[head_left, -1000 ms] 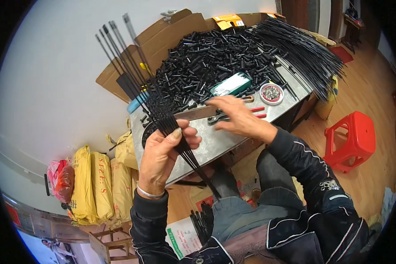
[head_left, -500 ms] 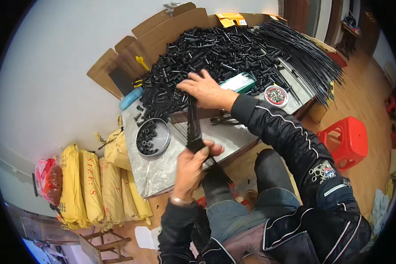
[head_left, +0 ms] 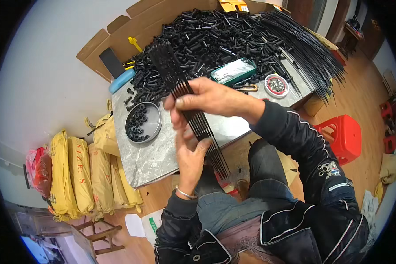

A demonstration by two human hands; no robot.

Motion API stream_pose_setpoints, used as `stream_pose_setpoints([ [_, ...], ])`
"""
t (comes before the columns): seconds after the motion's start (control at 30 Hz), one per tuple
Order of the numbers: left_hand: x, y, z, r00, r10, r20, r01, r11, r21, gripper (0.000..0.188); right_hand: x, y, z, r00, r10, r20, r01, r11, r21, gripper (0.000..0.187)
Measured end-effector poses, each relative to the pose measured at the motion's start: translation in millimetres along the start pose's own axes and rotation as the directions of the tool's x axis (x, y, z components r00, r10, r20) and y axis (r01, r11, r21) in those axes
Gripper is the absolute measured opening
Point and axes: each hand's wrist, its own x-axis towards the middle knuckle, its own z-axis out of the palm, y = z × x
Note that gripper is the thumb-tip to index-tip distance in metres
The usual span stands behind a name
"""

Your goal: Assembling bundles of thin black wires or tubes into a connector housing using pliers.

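A flat, fanned bundle of thin black rods (head_left: pixel 201 124) slants across the front of the table, its upper end over a heap of small black tubular parts (head_left: pixel 207 39) and its lower end above my lap. My right hand (head_left: pixel 213 97) grips it near the middle, thumb laid across the rods and fingers partly behind them. Lower down, my left hand (head_left: pixel 190 160) holds the same bundle from the left, its thumb on the rods' edge; the other fingers are mostly hidden. At the bundle's top the rods widen into a dense black section.
A round grey dish (head_left: pixel 152 132) of small black rings stands at left. Behind lie a green box (head_left: pixel 222 78) of thin white pieces, a small round dish (head_left: pixel 276 86), and long black rods (head_left: pixel 308 48). Yellow sacks (head_left: pixel 80 176) stand at left, a red stool (head_left: pixel 348 138) at right.
My right hand has slid down the bundle toward my left hand. The bundle, upright and narrow before, now tilts and spreads flat. The view has shifted slightly.
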Motion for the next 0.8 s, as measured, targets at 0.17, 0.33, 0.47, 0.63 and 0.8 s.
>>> stream_pose_setpoints([
  [0.17, 22.0, -37.8, -43.6, 0.923, -0.011, 0.385, -0.281, 0.665, 0.692, 0.077, -31.9, 13.1, 33.6, 0.989, -0.033, 0.144, 0.043, 0.997, -0.066, 0.017],
  [0.33, 24.7, -22.2, -45.7, 0.881, 0.003, 0.473, -0.387, 0.579, 0.718, 0.084, -49.7, 21.4, 31.6, 0.996, 0.064, 0.061, -0.066, 0.998, 0.021, 0.019],
  [0.47, 23.7, 42.2, -54.8, 0.926, 0.112, 0.359, -0.193, 0.961, 0.197, 0.102, -51.5, 24.5, 28.9, 0.995, -0.030, 0.097, 0.037, 0.996, -0.076, 0.017],
  [0.63, 17.5, 83.7, -7.3, 0.966, 0.103, 0.239, -0.103, 0.995, -0.015, 0.047, -53.9, 18.4, 26.9, 0.997, -0.030, 0.072, 0.037, 0.994, -0.101, 0.019],
  [0.8, 20.5, 80.7, 4.4, 0.945, 0.302, 0.123, -0.310, 0.949, 0.059, 0.015, -43.9, 3.2, -31.1, 0.970, 0.128, 0.208, -0.026, 0.900, -0.434, 0.028],
])
